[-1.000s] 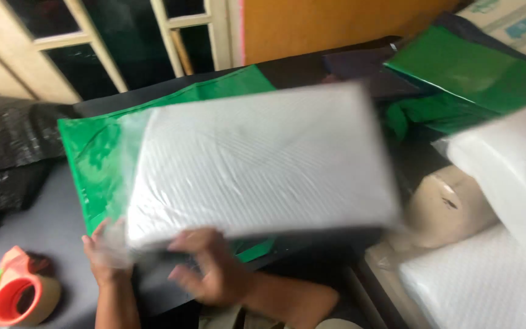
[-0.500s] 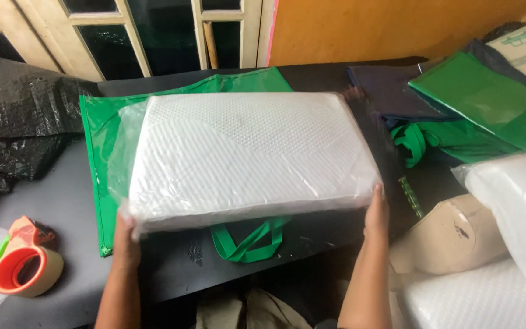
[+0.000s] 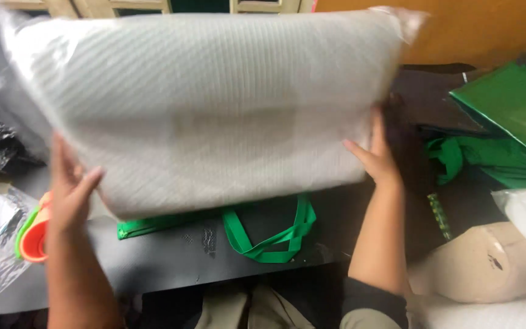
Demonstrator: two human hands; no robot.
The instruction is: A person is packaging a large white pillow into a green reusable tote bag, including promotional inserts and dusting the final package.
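Dark table; hands raised, gripping white pillow.

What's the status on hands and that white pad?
Left hand and right hand grip white pad by its sides, lifted off table. Green bag underneath.
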